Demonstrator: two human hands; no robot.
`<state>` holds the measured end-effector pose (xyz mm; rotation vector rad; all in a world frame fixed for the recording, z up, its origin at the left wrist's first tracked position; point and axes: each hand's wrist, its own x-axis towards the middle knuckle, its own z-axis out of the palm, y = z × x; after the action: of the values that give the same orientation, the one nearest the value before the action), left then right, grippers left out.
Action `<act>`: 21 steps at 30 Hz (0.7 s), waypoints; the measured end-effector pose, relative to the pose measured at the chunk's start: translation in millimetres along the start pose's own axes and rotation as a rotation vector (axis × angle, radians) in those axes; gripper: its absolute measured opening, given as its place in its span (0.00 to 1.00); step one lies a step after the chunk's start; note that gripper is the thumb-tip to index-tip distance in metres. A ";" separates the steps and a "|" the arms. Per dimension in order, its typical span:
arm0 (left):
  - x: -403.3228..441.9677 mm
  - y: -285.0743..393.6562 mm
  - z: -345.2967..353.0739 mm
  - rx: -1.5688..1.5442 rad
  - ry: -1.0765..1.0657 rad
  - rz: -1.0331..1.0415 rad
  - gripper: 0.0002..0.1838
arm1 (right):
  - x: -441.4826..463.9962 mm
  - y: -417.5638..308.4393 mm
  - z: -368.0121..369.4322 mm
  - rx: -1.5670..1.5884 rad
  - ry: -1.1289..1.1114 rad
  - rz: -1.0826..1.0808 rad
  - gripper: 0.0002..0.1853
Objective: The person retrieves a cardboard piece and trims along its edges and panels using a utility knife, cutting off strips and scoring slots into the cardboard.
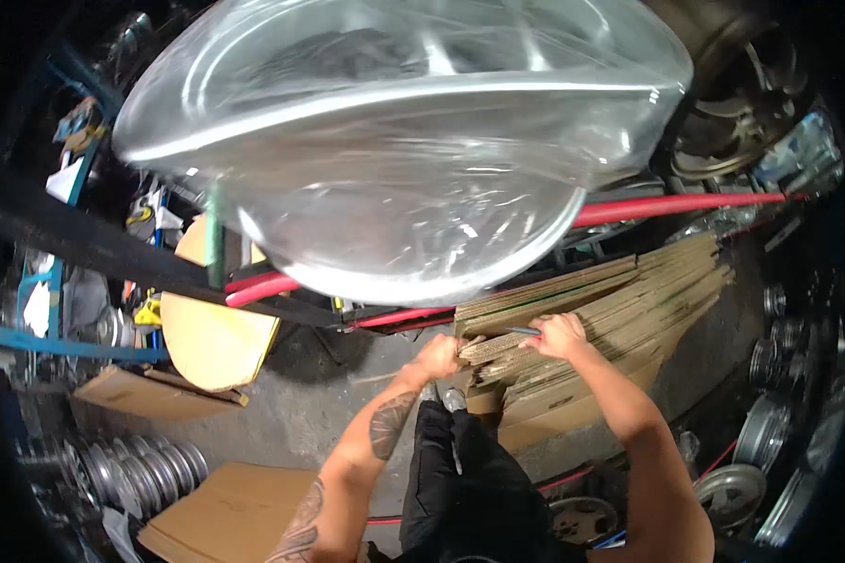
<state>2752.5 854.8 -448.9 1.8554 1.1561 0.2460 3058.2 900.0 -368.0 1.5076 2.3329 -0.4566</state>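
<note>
A thick stack of flattened cardboard sheets (620, 324) stands on edge in front of me, its layers fanning off to the right. At the stack's near left end, my left hand (439, 357) is closed on the cardboard edges. My right hand (560, 336) is wrapped around a slim dark tool (526, 330) with a bit of red near the fingers. The tool points left over the sheets; whether it is a knife or a marker I cannot tell.
Large plastic-wrapped round objects (413, 188) fill the view above the stack, by a red rail (676, 206). Metal wheels (141, 474) lie at lower left, with more wheels (760, 432) at right. A cardboard sheet (225, 516) and a rounded yellowish board (216, 342) are on the left.
</note>
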 end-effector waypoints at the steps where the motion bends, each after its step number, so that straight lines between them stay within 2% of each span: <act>1: -10.2 25.3 -28.3 -0.011 -0.008 -0.038 0.16 | -6.3 -3.3 -13.6 0.034 0.085 -0.002 0.34; 3: -23.0 55.4 -80.7 0.073 -0.035 -0.061 0.14 | -17.2 -9.4 -47.6 0.108 0.259 -0.008 0.32; 4: -38.0 82.2 -105.3 0.057 0.003 -0.098 0.13 | -28.2 -14.2 -66.8 0.148 0.276 -0.014 0.31; 6: -67.8 116.3 -136.4 0.184 0.060 0.016 0.10 | -50.0 -26.3 -102.7 0.230 0.319 -0.029 0.30; 8: -102.4 135.3 -150.2 0.091 0.147 0.105 0.11 | -71.0 -42.2 -113.4 0.293 0.498 -0.128 0.26; 9: -121.2 138.6 -149.0 0.043 0.188 0.148 0.13 | -80.1 -49.6 -117.3 0.319 0.515 -0.140 0.25; 10: -138.6 129.1 -138.2 -0.053 0.266 0.149 0.20 | -90.4 -63.8 -127.2 0.350 0.531 -0.148 0.25; 12: -171.1 128.4 -135.3 -0.251 0.357 0.108 0.27 | -100.5 -82.4 -130.2 0.322 0.563 -0.158 0.24; 15: -185.0 72.5 -85.1 0.008 0.465 -0.120 0.41 | -101.9 -103.3 -135.8 0.345 0.608 -0.200 0.22; 16: -176.7 46.6 -50.0 -0.050 0.549 -0.181 0.44 | -102.7 -106.4 -142.7 0.365 0.546 -0.179 0.21; 17: -165.5 54.9 -37.6 -0.175 0.671 -0.297 0.39 | -100.0 -104.2 -139.8 0.353 0.603 -0.223 0.23; 18: -156.2 51.4 -26.6 -0.171 0.817 -0.200 0.35 | -99.3 -103.0 -137.4 0.349 0.609 -0.195 0.22; 20: -157.8 63.3 -13.3 -0.175 0.919 -0.221 0.32 | -100.7 -105.3 -148.7 0.437 0.499 -0.164 0.20; 21: -165.3 78.8 -15.8 -0.226 0.944 -0.197 0.31 | -102.1 -103.3 -146.0 0.415 0.538 -0.219 0.19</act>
<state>2702.3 721.0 -333.3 1.4037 1.8191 1.1706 2989.1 840.1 -183.5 1.7299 2.9842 -0.6961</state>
